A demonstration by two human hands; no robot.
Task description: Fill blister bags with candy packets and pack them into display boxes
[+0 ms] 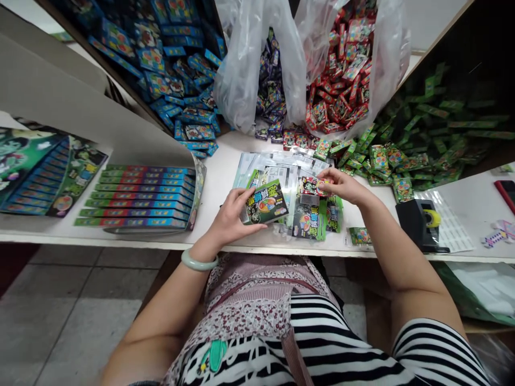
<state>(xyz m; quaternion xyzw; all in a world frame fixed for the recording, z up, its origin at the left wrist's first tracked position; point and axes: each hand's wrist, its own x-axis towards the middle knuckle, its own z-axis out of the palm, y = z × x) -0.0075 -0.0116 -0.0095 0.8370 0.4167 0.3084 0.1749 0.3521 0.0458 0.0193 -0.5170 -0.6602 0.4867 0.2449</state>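
Observation:
Near the front of the white table, my left hand (231,219) is closed on a flat black-and-green printed packet (267,202), thumb below and fingers along its upper left edge. To its right, my right hand (344,185) pinches a small red printed box (309,185) between thumb and fingers. Beneath that box lie more black-and-green printed packets (308,221), partly covered. Clear plastic sleeves and printed sheets (249,163) spread out behind both hands.
Blue boxes (197,131) spill from a carton at the back left. Bags hold purple boxes (270,80) and red boxes (341,96). Green boxes (426,123) are heaped right. A filled display tray (137,201) stands left, a tape dispenser (418,222) right, near the table edge (257,250).

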